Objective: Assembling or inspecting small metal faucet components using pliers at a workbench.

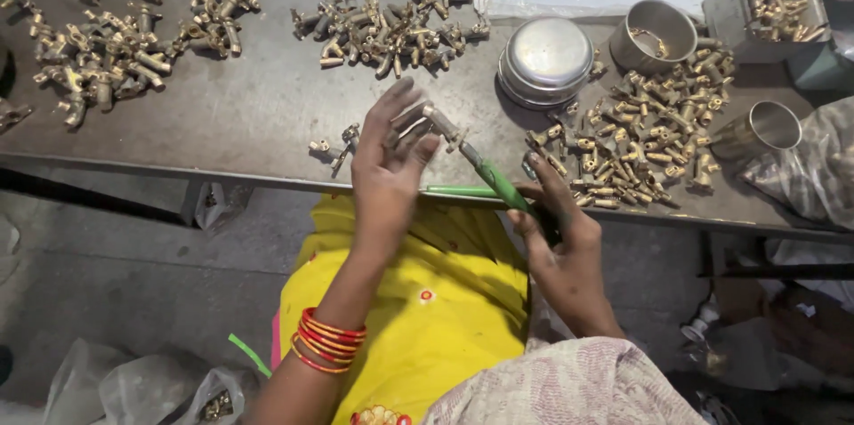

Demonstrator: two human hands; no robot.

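Grey metal covers the worktable [249,114], where brass fittings lie sorted in separate heaps [391,25], with a lidded steel tin [545,59] between them. The right hand [560,238] wraps its fingers around a green-handled screwdriver [494,178], angled up so the tip meets the small fitting [414,123]. The left hand [387,172] pinches that fitting between thumb and fingers, just above the table's edge.

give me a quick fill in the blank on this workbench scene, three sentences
1. The right hand grips a screwdriver with a ____ handle.
2. The left hand holds a small ____ fitting.
3. The left wrist wears red and gold ____.

Missing words: green; brass; bangles
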